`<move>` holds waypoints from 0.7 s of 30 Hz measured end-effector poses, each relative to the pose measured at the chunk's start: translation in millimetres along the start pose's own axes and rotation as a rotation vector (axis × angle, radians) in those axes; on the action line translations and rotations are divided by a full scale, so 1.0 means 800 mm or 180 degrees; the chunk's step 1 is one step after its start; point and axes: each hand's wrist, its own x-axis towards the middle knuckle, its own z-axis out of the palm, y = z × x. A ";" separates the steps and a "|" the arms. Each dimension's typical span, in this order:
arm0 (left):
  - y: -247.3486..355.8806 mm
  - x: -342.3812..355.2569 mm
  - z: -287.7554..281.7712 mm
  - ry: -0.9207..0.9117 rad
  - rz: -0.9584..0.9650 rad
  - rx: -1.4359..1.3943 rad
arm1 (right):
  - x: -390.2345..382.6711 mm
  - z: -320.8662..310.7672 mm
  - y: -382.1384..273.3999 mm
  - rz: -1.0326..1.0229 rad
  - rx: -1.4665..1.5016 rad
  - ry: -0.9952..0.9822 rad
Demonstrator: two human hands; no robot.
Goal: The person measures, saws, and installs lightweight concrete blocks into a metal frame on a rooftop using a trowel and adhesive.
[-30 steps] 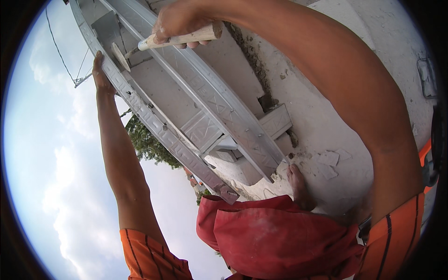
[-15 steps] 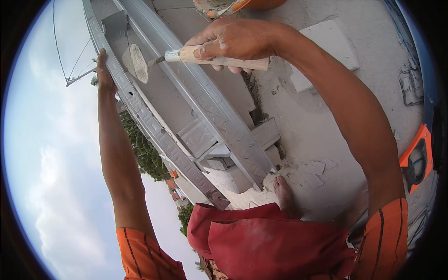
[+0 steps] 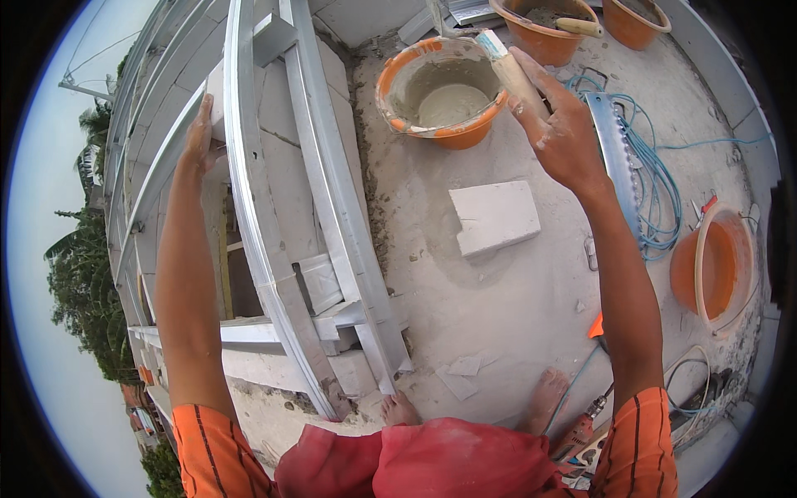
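My right hand point(image 3: 556, 124) is closed round the wooden handle of a trowel point(image 3: 516, 76). The handle's pale-blue end points away from me, over the rim of an orange bucket point(image 3: 473, 137) with wet grey mortar inside. Much of the trowel's metal part is hard to make out against the background. Over on the left, my left hand point(image 3: 199, 137) reaches past the upright metal channels point(image 3: 249, 166), its fingers stretched out along the outer side of a pale block wall point(image 3: 217, 104). Part of that hand's palm is hidden.
On the floor lie a notched white block point(image 3: 496, 217), a large toothed saw point(image 3: 613, 158) and a coiled blue cord point(image 3: 656, 199). Another mortar bucket point(image 3: 548, 41) stands farther back, and an orange bucket point(image 3: 689, 266) lies tilted at right. A drill point(image 3: 581, 432) is near my foot.
The view has swung to the right, bringing the buckets and saw into sight. My right hand with the trowel has moved from the metal channels to the mortar bucket. The left hand stays at the wall side.
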 end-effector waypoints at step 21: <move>-0.001 0.011 -0.017 0.0209 -0.0073 -0.1138 | 0.067 0.162 0.024 0.0012 -0.2187 -0.1173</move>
